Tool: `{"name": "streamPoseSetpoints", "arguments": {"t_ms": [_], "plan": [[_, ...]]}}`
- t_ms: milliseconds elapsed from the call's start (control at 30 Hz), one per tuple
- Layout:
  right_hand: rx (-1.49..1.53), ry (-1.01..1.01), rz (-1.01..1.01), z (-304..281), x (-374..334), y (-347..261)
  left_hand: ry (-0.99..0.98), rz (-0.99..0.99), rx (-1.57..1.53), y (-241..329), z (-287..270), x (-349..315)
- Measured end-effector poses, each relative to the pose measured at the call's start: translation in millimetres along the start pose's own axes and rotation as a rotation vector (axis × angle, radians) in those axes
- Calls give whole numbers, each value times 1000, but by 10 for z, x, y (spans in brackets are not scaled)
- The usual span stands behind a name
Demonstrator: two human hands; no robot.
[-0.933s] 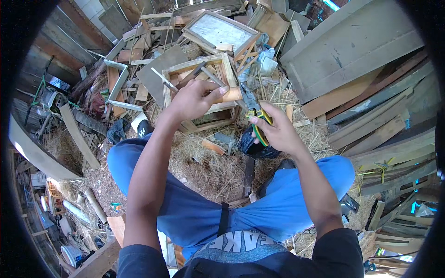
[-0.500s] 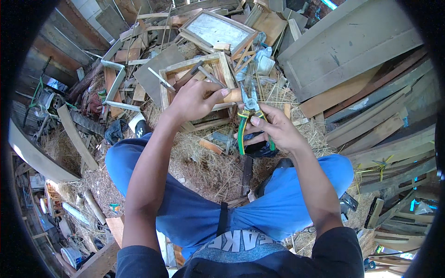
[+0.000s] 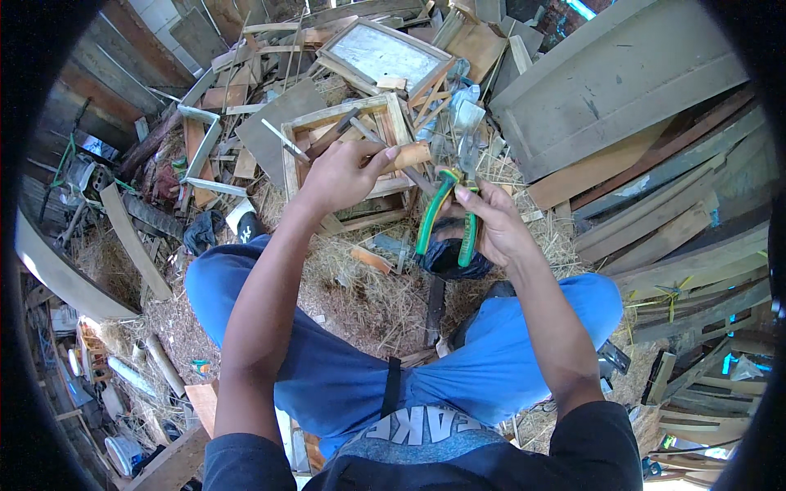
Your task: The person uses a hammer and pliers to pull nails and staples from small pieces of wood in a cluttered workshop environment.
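Note:
My left hand [image 3: 352, 173] is closed around a short, light-brown piece of wood [image 3: 409, 155], whose end sticks out to the right past the thumb. My right hand [image 3: 494, 214] grips a pair of pliers [image 3: 435, 214] with green and yellow handles. The handles are spread, and the metal jaws point away from me, a little to the right of the wood. Behind my left hand a hammer [image 3: 349, 119] rests by a wooden frame [image 3: 385, 100]; part of the hammer is hidden by the hand.
A dark plastic bag [image 3: 455, 260] lies on the straw-covered ground below the pliers. A second frame with a pale panel [image 3: 385, 54] and scattered wood scraps lie beyond. At right lean a large grey panel [image 3: 606, 98] and several curved boards [image 3: 671, 278].
The pliers have moved right, away from the end of the wood, and turned slightly. My left hand with the wood has shifted a little, and the wood's end now sits slightly higher.

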State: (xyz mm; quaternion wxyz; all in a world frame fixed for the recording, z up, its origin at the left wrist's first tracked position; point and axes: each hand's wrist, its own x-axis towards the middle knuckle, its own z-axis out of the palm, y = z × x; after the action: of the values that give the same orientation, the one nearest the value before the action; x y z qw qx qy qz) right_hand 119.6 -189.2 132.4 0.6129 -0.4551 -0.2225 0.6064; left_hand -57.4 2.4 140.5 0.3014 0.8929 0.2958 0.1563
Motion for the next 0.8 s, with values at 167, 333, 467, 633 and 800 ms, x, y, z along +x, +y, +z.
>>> {"name": "streamPoseSetpoints", "arguments": {"t_ms": [167, 333, 467, 633, 800], "plan": [[213, 107, 16, -151, 43, -19, -78, -93, -104, 34, 33, 35], [560, 42, -70, -124, 90, 85, -187, -221, -257, -27, 85, 52], [626, 159, -86, 186, -3, -127, -222, -297, -403, -20, 106, 24], [671, -130, 24, -133, 31, -36, -251, -320, -401, 21, 109, 56], [316, 27, 27, -99, 65, 80, -255, -287, -351, 50, 128, 47]]}}
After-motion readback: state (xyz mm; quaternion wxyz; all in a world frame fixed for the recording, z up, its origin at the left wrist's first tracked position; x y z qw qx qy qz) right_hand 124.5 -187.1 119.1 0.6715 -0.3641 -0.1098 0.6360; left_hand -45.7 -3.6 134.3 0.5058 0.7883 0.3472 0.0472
